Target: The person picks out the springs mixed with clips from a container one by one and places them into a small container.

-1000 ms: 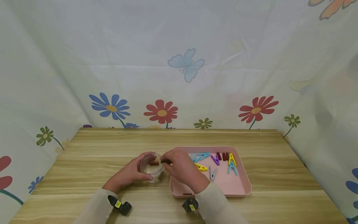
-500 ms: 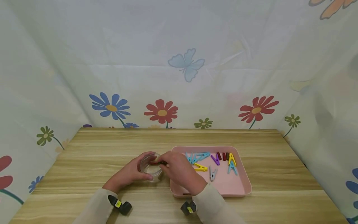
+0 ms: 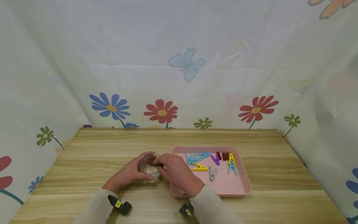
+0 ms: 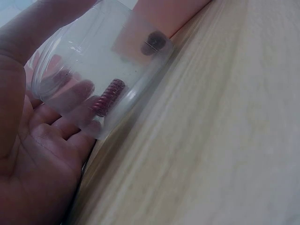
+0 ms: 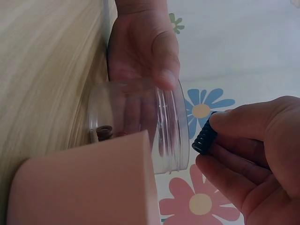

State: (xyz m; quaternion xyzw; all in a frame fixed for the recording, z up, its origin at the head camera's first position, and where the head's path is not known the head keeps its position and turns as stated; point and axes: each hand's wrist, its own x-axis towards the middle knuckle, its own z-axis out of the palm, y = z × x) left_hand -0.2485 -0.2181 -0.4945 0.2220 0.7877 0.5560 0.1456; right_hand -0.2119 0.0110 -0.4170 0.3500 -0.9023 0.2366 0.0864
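My left hand (image 3: 133,169) grips a clear plastic jar (image 3: 151,175) round its side, close over the wooden table. A dark red coil spring (image 4: 109,97) lies inside it, and a dark round shape (image 4: 154,42) shows toward the jar's base in the left wrist view. Thumb and fingers of my right hand (image 3: 177,171) pinch a dark, nearly black coil spring (image 5: 205,137). In the right wrist view this spring is just outside the jar's threaded mouth (image 5: 180,126); from the head it overlaps the right side of the rim.
A pink tray (image 3: 246,183) stands right of the jar, partly under my right hand. It holds light blue pegs (image 3: 191,158), yellow pegs (image 3: 200,167), a purple peg (image 3: 215,159), a grey peg (image 3: 213,173) and several dark springs (image 3: 224,156). A flower-printed cloth (image 3: 126,62) surrounds the table.
My right hand has moved left, bringing the dark spring from beside the jar to over its rim. The left hand and jar have stayed put.
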